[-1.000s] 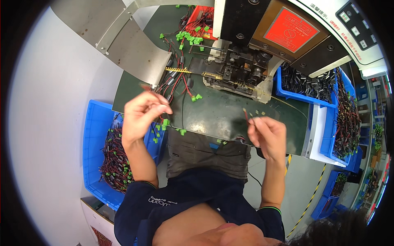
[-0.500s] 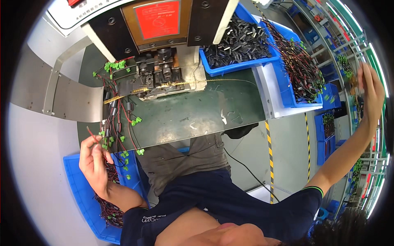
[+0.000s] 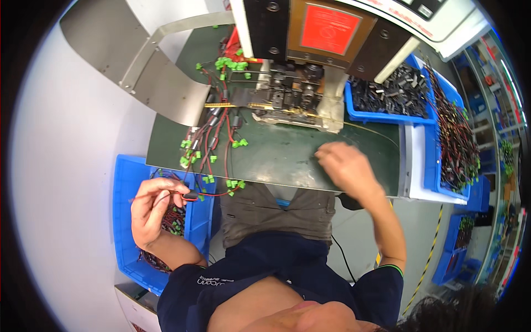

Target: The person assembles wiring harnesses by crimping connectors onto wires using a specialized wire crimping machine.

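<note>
My left hand (image 3: 152, 213) pinches a red-and-black wire harness (image 3: 215, 194) between thumb and fingers, above the edge of a blue bin. A black sleeve sits on the harness near my fingertips, and green connectors hang off its right end. Over the front of the green bench, my right hand (image 3: 348, 169) is smeared by motion. Its fingers look bent, and whether anything is in them cannot be made out. Beyond it stands a press machine (image 3: 296, 91) with a yellow terminal strip (image 3: 221, 105) running through it.
More harnesses (image 3: 213, 130) with green connectors lie on the bench's left side, below a curved metal guard (image 3: 166, 83). A blue bin of black parts (image 3: 390, 119) and one of harnesses (image 3: 430, 160) stand at right. Another blue bin (image 3: 126, 221) sits below my left hand.
My right hand has come in from the far right to above the bench. The left hand still pinches wire, now with a black sleeve and green connectors showing. The whole view has shifted.
</note>
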`<state>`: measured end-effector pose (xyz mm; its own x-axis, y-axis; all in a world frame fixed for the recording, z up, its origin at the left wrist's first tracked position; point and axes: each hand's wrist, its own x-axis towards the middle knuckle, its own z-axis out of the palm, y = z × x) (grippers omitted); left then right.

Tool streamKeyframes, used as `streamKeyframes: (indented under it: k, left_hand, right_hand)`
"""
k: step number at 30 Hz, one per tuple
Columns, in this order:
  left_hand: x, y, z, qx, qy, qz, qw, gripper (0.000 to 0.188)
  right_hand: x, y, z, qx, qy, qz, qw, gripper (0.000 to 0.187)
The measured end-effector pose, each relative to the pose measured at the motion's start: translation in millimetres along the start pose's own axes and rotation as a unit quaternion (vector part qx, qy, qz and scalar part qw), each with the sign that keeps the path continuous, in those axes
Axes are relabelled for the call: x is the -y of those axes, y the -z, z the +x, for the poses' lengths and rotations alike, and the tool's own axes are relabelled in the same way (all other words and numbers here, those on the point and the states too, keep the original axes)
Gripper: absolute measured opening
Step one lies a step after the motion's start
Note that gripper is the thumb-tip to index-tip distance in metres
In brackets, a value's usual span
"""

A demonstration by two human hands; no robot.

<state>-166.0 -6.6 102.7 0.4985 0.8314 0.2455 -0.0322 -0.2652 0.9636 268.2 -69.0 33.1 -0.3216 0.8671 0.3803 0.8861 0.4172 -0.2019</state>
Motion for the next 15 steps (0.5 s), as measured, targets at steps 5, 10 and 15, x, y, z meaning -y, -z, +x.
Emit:
streamKeyframes:
  k: [5, 10, 15]
  left_hand:
    - [-10, 11, -14, 0.031, -0.027, 0.093, 0.995, 0.017]
    - [-3, 10, -18, 0.023, -0.013, 0.152, 0.988, 0.015]
    - [-5, 1, -2, 0.117, -0.012, 0.17, 0.978, 0.018]
  right_hand:
    - [17, -11, 21, -0.053, 0.073, 0.006, 0.996, 0.012]
    - [-27, 60, 26, -0.165, 0.019, -0.125, 0.978, 0.011]
    - [-153, 137, 75, -0.204, -0.179, -0.193, 0.943, 0.026]
